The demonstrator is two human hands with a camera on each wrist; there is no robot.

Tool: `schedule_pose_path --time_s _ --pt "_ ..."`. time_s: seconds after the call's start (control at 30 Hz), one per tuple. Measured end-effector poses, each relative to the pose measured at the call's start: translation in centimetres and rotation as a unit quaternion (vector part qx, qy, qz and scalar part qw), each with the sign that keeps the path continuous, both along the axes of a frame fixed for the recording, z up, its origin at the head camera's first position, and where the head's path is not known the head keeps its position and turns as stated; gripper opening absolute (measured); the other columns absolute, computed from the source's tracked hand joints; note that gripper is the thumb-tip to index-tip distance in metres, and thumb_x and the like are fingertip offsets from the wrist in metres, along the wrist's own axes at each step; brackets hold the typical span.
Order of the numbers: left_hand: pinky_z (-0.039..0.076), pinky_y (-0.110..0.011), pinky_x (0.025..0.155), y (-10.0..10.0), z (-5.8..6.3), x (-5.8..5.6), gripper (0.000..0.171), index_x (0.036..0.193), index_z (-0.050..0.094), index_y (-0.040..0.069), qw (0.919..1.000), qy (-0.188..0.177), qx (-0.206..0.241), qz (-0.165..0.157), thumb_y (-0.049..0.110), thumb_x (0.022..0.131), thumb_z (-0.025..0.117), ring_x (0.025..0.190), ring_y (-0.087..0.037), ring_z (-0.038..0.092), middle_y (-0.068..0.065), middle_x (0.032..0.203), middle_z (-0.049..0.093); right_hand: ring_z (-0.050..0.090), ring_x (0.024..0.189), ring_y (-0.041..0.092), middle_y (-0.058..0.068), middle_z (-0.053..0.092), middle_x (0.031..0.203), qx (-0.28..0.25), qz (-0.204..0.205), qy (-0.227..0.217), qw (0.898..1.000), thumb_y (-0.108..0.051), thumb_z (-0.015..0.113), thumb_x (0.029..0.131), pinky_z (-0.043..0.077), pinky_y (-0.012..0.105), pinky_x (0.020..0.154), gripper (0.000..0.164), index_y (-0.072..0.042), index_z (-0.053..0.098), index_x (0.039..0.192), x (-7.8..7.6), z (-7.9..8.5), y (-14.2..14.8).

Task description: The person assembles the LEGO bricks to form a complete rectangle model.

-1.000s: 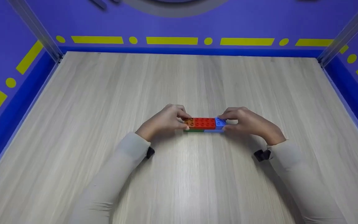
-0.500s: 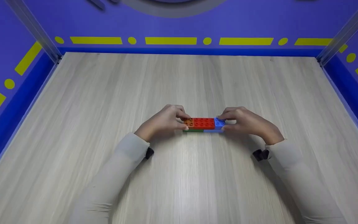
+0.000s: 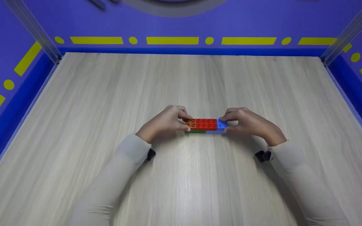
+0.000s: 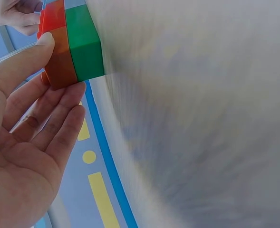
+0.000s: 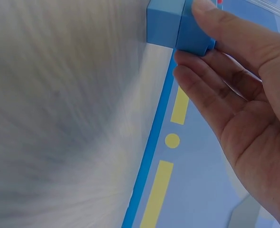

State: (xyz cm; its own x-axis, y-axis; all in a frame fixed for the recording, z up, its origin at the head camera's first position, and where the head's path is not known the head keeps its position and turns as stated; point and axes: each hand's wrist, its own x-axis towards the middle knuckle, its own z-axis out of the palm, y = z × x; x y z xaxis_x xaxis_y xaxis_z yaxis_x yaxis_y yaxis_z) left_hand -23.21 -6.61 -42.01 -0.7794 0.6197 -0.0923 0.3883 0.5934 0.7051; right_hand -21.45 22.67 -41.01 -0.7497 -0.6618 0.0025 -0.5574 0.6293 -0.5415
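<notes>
Two layers of toy building bricks stand stacked on the table, centred in the head view. On top, an orange brick (image 3: 191, 124), a longer red brick (image 3: 206, 124) and a blue brick (image 3: 222, 124) lie in a row. Beneath them are a green brick (image 4: 85, 45) and a light blue brick (image 5: 165, 21). My left hand (image 3: 165, 123) pinches the orange brick at the left end between thumb and fingers. At the opposite end, the blue brick is pinched by my right hand (image 3: 251, 123). Fingers partly cover both ends of the stack.
A wood-grain table (image 3: 181, 182) spreads around the stack. Blue-purple panels with yellow markings (image 3: 172, 40) border its back and sides. Metal posts (image 3: 36, 29) rise at the back corners. Dark wrist devices (image 3: 264, 156) sit at both cuffs.
Both hands keep their hold on the ends of the brick stack. Only a very slight shift of the whole head view is visible.
</notes>
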Motion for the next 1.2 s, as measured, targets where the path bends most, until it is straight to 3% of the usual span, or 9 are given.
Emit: schedule_pose_path --time_s 0.27,0.57,0.87,1.2 --pt "0.043 -0.021 0.074 0.14 0.21 0.28 0.038 0.114 0.071 0.007 1.0000 0.002 -0.007 0.005 0.014 0.078 0.080 0.092 -0.023 0.059 -0.004 0.097 0.064 0.068 0.096 0.021 0.007 0.067 0.096 -0.003 -0.008 -0.002 1.000 -0.003 0.079 0.076 0.056 0.037 0.082 0.037 0.000 0.071 0.112 0.06 -0.11 -0.18" --pt "0.042 -0.022 0.073 0.21 0.34 0.44 0.036 0.113 0.072 0.006 0.9994 0.029 -0.015 -0.007 0.014 0.078 0.080 0.089 -0.024 0.058 -0.005 0.097 0.065 0.066 0.094 0.019 0.007 0.067 0.096 -0.019 -0.009 0.000 1.000 -0.005 0.078 0.077 0.055 0.037 0.082 0.037 0.000 0.071 0.113 0.17 -0.36 0.09" --pt "0.044 -0.023 0.076 0.30 0.29 0.41 0.037 0.113 0.072 0.007 0.9997 0.015 -0.016 0.012 0.014 0.078 0.080 0.091 -0.023 0.058 -0.004 0.097 0.065 0.064 0.093 0.017 0.008 0.068 0.101 -0.022 -0.025 -0.002 0.999 -0.007 0.077 0.079 0.055 0.036 0.082 0.036 -0.001 0.070 0.114 0.25 -0.63 0.05" --pt "0.049 -0.027 0.083 0.22 0.26 0.78 0.037 0.117 0.070 0.009 0.9995 0.008 -0.022 0.021 0.014 0.081 0.077 0.096 -0.017 0.060 -0.004 0.103 0.066 0.063 0.094 0.016 0.006 0.068 0.104 -0.006 -0.017 -0.002 1.000 -0.010 0.076 0.081 0.054 0.036 0.082 0.038 -0.004 0.068 0.118 0.17 -0.65 0.33"
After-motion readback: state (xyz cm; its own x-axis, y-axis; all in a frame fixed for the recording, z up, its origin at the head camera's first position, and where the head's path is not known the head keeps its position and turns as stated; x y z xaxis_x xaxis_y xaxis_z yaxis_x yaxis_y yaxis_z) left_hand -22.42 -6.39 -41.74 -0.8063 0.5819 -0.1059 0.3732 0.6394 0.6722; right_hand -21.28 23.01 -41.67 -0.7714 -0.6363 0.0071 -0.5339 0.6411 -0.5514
